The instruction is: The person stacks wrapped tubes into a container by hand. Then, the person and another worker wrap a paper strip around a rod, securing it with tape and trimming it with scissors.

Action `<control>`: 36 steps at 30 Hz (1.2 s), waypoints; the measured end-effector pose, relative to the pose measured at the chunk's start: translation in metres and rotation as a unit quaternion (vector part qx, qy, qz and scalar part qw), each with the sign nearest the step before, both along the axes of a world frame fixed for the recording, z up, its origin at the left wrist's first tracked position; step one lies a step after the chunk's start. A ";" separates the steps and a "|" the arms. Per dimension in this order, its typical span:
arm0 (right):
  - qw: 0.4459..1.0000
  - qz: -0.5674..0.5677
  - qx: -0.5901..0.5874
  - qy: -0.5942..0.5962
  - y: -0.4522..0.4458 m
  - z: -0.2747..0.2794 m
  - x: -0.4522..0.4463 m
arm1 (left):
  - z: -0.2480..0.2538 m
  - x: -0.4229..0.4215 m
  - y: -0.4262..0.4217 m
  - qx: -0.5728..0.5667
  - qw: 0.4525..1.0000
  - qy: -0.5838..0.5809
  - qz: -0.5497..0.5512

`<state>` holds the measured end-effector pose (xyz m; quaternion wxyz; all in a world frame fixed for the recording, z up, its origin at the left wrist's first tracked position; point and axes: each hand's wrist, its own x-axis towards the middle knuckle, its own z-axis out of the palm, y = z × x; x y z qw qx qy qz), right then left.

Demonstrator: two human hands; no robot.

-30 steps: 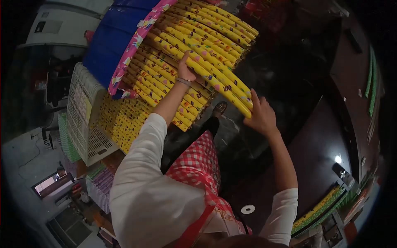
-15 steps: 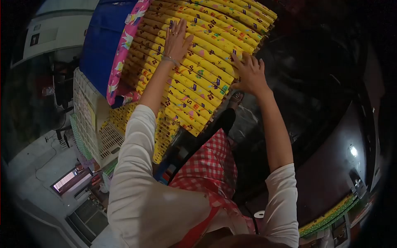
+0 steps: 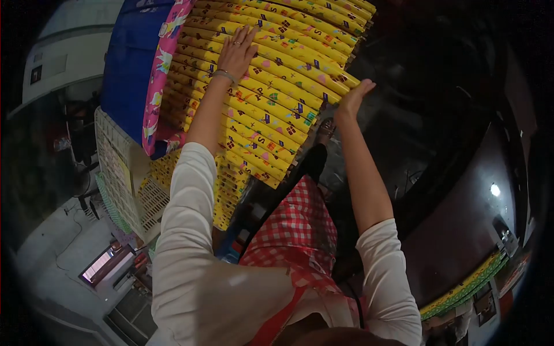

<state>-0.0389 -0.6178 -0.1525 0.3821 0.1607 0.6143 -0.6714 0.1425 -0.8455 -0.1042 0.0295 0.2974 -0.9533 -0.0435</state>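
Note:
Many yellow printed rolls (image 3: 271, 101), like wrapping paper, lie side by side in a large stack. My left hand (image 3: 236, 55) rests flat on top of them, fingers stretched out, with a ring and a bracelet on it. At the right ends of the rolls is my right hand (image 3: 353, 99), its fingers straight and its palm against the end of one roll (image 3: 337, 78) that sticks out past those below it. Neither hand is wrapped around a roll.
A blue cover (image 3: 134, 63) with a pink patterned border (image 3: 160, 75) stands left of the stack. Below it is a cream plastic crate (image 3: 118, 173). A dark, shiny surface (image 3: 456, 213) lies to the right. My red checked apron (image 3: 288, 230) hangs below the stack.
My right hand has turned from spread fingers over the roll ends to a straight palm against one end. That roll now shows sticking out. My left hand has stayed flat on the stack.

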 end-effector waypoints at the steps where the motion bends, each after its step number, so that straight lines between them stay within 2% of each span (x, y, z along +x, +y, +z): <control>1: 0.999 0.023 0.037 -0.028 -0.009 0.047 0.006 | 0.003 0.006 -0.004 0.006 1.000 0.002 0.014; 3: 0.997 0.048 0.020 -0.057 -0.009 0.036 0.006 | 0.003 0.017 -0.013 0.015 1.000 -0.008 0.027; 5: 0.976 0.215 -0.010 0.020 -0.005 0.056 0.001 | 0.006 0.022 -0.015 0.010 0.999 0.000 0.030; 6: 0.976 0.215 -0.010 0.021 -0.003 0.055 0.001 | 0.006 0.020 -0.017 0.008 0.999 -0.011 0.046; 7: 0.986 0.167 -0.011 -0.001 0.001 0.052 0.001 | 0.005 0.015 -0.013 0.008 0.999 -0.011 0.045; 9: 0.996 0.074 -0.012 -0.042 0.009 0.042 0.000 | 0.004 -0.011 0.007 -0.063 0.994 0.019 0.083; 11: 0.996 -0.016 -0.019 -0.087 0.008 0.039 0.005 | 0.010 -0.048 0.062 -0.021 0.998 0.052 0.012; 12: 0.990 -0.063 0.042 -0.118 0.007 0.047 0.006 | 0.030 -0.082 0.104 0.039 0.991 0.110 0.059; 13: 0.990 -0.059 0.041 -0.119 0.015 0.031 0.013 | 0.024 -0.096 0.132 -0.001 0.992 0.114 -0.061; 14: 0.993 -0.048 -0.038 -0.106 0.030 -0.002 0.018 | 0.038 -0.116 0.161 -0.015 0.992 0.026 -0.125; 15: 0.988 -0.038 -0.115 -0.091 0.039 -0.018 0.022 | 0.031 -0.132 0.184 -0.017 0.988 -0.002 -0.156; 16: 0.980 -0.048 -0.145 -0.126 0.046 0.037 0.026 | 0.020 -0.144 0.200 -0.019 0.982 -0.029 -0.186; 17: 0.981 -0.044 -0.145 -0.123 0.061 0.035 0.029 | 0.011 -0.151 0.207 -0.019 0.983 -0.026 -0.183; 18: 0.991 0.003 -0.101 -0.091 0.080 0.021 0.029 | 0.002 -0.157 0.213 -0.123 0.965 -0.107 -0.207; 19: 0.995 0.049 -0.056 -0.059 0.099 0.011 0.030 | -0.007 -0.159 0.216 -0.224 0.929 -0.187 -0.228; 20: 0.996 0.050 -0.054 -0.056 0.120 0.008 0.030 | -0.017 -0.162 0.211 -0.223 0.906 -0.284 -0.222; 22: 0.993 0.106 -0.017 -0.048 0.161 0.013 0.030 | 0.009 -0.162 0.196 -0.236 0.754 -0.541 -0.289; 23: 0.993 0.104 -0.017 -0.044 0.179 0.028 0.031 | 0.005 -0.156 0.192 -0.281 0.765 -0.504 -0.286; 27: 0.988 0.148 -0.031 -0.034 0.244 0.097 0.035 | -0.016 -0.158 0.191 -0.303 0.758 -0.513 -0.266; 29: 0.986 0.160 -0.036 -0.030 0.274 0.121 0.038 | -0.013 -0.155 0.189 -0.140 0.909 -0.325 -0.221; 30: 0.985 0.165 -0.033 -0.028 0.288 0.131 0.037 | -0.009 -0.150 0.190 -0.140 0.909 -0.327 -0.217; 31: 0.985 0.170 -0.031 -0.025 0.300 0.139 0.037 | 0.002 -0.146 0.189 -0.076 0.950 -0.223 -0.205; 33: 0.982 0.186 0.010 -0.011 0.321 0.151 0.037 | 0.003 -0.130 0.182 0.016 0.987 0.037 -0.155; 35: 0.979 0.199 0.054 0.000 0.338 0.153 0.037 | 0.026 -0.108 0.162 0.062 0.995 0.075 -0.036; 36: 0.978 0.194 0.079 -0.003 0.345 0.149 0.037 | 0.022 -0.093 0.142 0.058 0.990 0.127 0.028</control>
